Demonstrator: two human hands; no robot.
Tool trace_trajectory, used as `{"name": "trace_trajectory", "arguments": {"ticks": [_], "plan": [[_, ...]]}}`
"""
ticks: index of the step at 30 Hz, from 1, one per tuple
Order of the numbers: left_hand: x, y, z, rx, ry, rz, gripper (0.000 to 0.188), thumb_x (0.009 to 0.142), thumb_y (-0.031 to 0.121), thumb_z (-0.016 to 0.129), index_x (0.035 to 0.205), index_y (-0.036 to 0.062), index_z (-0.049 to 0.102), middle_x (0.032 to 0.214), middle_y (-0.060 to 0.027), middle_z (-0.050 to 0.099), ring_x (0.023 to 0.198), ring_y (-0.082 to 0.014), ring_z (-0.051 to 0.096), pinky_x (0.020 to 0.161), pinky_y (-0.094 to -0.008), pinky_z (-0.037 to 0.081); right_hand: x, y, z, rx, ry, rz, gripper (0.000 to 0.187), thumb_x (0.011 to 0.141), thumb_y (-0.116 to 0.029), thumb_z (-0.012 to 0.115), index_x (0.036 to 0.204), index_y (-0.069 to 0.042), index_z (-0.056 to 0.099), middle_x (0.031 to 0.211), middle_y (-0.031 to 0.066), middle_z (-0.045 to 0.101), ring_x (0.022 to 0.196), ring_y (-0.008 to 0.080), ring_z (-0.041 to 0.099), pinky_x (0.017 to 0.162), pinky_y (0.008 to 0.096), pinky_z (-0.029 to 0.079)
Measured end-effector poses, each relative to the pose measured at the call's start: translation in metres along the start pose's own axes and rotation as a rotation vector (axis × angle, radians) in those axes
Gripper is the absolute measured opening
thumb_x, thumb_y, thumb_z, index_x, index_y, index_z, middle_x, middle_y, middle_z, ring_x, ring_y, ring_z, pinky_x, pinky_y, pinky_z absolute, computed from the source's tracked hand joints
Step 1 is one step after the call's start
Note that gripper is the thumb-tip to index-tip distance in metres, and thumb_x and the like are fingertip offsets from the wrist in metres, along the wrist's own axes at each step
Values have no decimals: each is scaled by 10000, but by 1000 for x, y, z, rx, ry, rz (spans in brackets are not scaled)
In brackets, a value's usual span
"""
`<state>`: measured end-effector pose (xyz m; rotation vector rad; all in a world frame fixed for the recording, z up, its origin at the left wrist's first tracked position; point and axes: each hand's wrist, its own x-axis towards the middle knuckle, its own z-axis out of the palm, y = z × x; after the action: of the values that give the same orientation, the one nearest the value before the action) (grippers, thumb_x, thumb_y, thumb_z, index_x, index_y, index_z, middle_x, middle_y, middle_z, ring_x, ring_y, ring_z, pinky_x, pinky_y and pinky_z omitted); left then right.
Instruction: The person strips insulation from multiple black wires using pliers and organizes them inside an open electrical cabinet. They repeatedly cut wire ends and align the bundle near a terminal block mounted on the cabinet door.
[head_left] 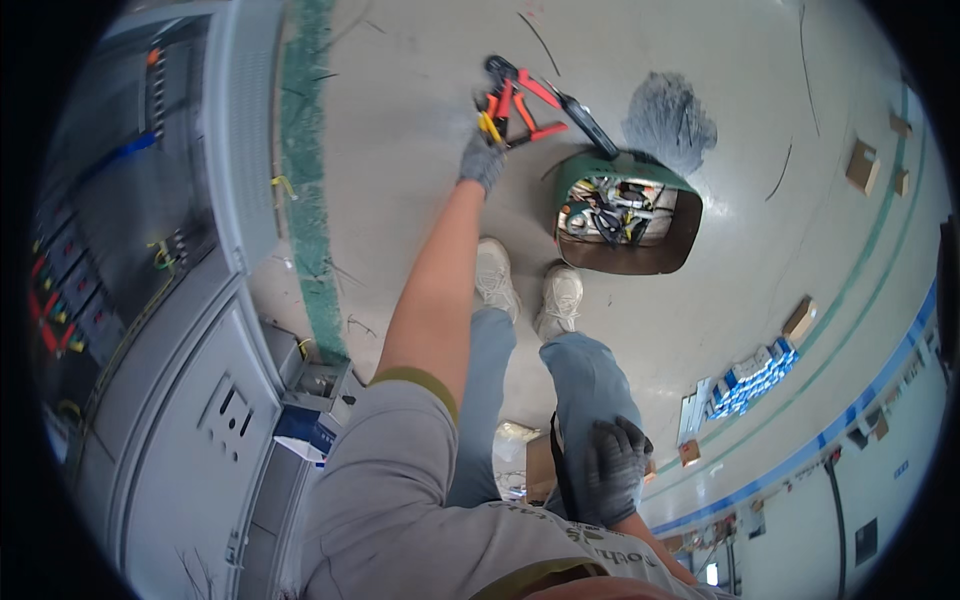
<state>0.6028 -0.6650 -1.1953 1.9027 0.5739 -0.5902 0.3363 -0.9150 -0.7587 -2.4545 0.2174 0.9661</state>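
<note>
My left hand (482, 163), in a grey glove, reaches down to the floor ahead of my shoes, its fingers closed at a yellow-handled tool (489, 127). The tool's kind is hard to tell, as the hand hides part of it. Right against it lie red-handled pliers (541, 89) with a dark head and an orange-and-black handled tool (523, 112). A long dark tool (589, 127) slants from there to the rim of a green bin (628, 262). Cables and small parts fill part of that bin. My right hand (615, 470), also gloved, rests on my right leg with fingers loosely spread.
An open grey electrical cabinet (190, 420) with wiring inside stands on the left, beside a green floor stripe (305, 180). Blue-and-white boxes (752, 380) and cardboard boxes (862, 166) lie along the right. A dark smudge (668, 120) and wire scraps mark the floor.
</note>
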Motion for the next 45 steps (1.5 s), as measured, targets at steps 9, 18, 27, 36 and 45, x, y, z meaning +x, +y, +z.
{"name": "trace_trajectory", "arguments": {"ticks": [9,18,27,36,45], "plan": [[-407,152,-144,-195,-244,287,276,971,127,498,1226,25,512,1112,-117,565,1038,-212,549,935,-341,457,32,-108,-51,890,-46,-283,890,790,-355,767,1472,-60,278,1442,154,387,1347,298,358,1106,415,273],[-734,357,-284,-321,206,483,292,930,68,544,1216,21,513,1075,-123,577,1028,-221,546,934,-344,453,-155,-296,-144,902,-592,-773,828,852,-292,701,1499,-116,216,1417,124,381,1280,268,410,1052,402,355],[-876,288,-367,-182,740,438,423,940,210,551,1292,5,438,1094,-234,597,985,-373,612,862,-415,497,-289,-446,-70,765,-1069,-862,592,906,-166,579,1434,-50,339,1373,107,431,1242,214,435,1026,314,358],[-1027,168,-560,28,966,281,304,923,267,610,1134,49,603,978,-111,653,922,-204,640,803,-352,513,-435,-602,43,584,-947,-1216,195,955,-142,549,1104,-17,541,816,37,575,717,100,571,654,251,491],[-1128,148,-886,-262,1524,792,303,938,180,610,1188,8,603,1097,-72,657,1048,-147,603,947,-279,469,-545,-862,14,861,-390,-1736,175,846,-156,693,899,-24,591,755,42,623,685,113,579,663,267,479]]}}
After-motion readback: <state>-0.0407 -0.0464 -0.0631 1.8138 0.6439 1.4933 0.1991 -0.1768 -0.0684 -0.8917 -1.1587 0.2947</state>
